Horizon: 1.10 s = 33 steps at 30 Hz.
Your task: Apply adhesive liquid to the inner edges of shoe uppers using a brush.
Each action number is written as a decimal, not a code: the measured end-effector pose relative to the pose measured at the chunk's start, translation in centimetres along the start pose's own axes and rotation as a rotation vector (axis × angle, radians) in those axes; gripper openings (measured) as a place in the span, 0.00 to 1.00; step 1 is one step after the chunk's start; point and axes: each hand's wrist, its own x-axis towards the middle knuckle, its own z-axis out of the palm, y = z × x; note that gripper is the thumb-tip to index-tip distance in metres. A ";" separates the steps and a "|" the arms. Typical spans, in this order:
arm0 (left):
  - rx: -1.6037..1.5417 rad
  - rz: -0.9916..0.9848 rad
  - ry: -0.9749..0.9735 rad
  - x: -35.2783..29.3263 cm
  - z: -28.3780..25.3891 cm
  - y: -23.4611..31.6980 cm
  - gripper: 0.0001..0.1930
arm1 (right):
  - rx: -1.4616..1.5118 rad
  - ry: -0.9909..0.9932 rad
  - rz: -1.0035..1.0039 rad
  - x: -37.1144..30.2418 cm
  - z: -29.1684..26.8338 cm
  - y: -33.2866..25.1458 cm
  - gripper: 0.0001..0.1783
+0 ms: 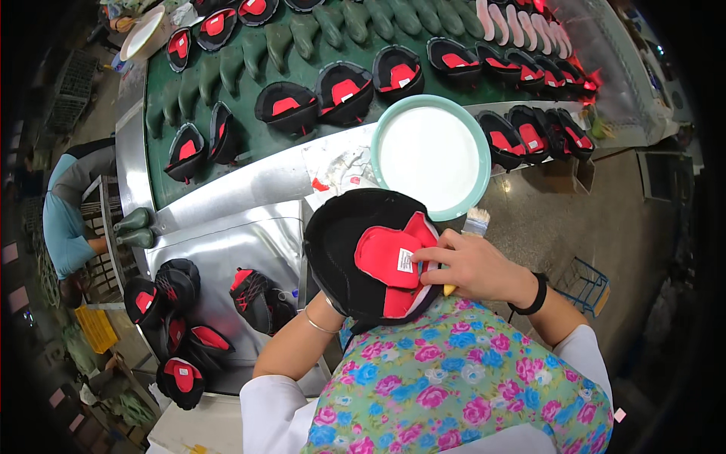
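Note:
A black shoe upper with a red lining (333, 250) is held up in front of my chest. A white label is on the red part. My left forearm (291, 344), with a bangle at the wrist, goes in behind the upper and supports it; the fingers there are hidden. My right hand (476, 265) grips a paintbrush (476, 222), its pale bristles pointing up and away and a yellow handle end showing below the palm. Fingertips of that same hand touch the upper's near-right edge, beside the label. Just beyond the upper stands a round pale-green basin (378, 144) of white liquid.
A green conveyor belt (249, 163) carries rows of black-and-red uppers (344, 91) and dark green shoe lasts (333, 26). More uppers (181, 378) lie on the metal table (242, 219) at left, with two lasts (134, 227) near its far corner. Another person (68, 219) bends at far left.

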 end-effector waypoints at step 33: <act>0.857 0.083 -0.038 -9.5 -7.1 -1.0 0.22 | 0.506 0.699 0.980 -4.4 4.2 14.4 0.20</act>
